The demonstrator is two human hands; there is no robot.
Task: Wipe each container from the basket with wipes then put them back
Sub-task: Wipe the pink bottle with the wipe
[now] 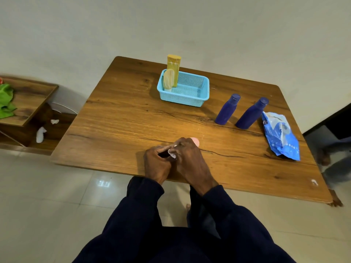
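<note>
1. Wooden table (117, 114) carries a light-blue mesh basket (182, 100) near its far edge.
2. Inside the basket, at its left end, a tall yellow bottle (173, 67) stands upright, and a pale yellow tube (168, 79) stands just in front of it, touching it.
3. To the right of the basket, outside it, two dark blue bottles (227, 111) (250, 114) stand side by side on the table, close together but apart.
4. Further right of the basket, beyond the bottles, a crumpled blue wipes pack (281, 135) lies flat.
5. Well in front of the basket, at the table's near edge, both hands meet around a small container (194, 140). It is mostly hidden, and only a pink end shows past the knuckles.
6. The left hand (156, 164) is clenched around a dark part of the small container.
7. The right hand (190, 160) curls over the same container and pinches a white wipe (172, 153) against it.
8. Far left of the basket, off the table, a low wooden shelf (28, 99) holds a green cloth (5, 99), with white crumpled scraps (40, 134) lying below it.
</note>
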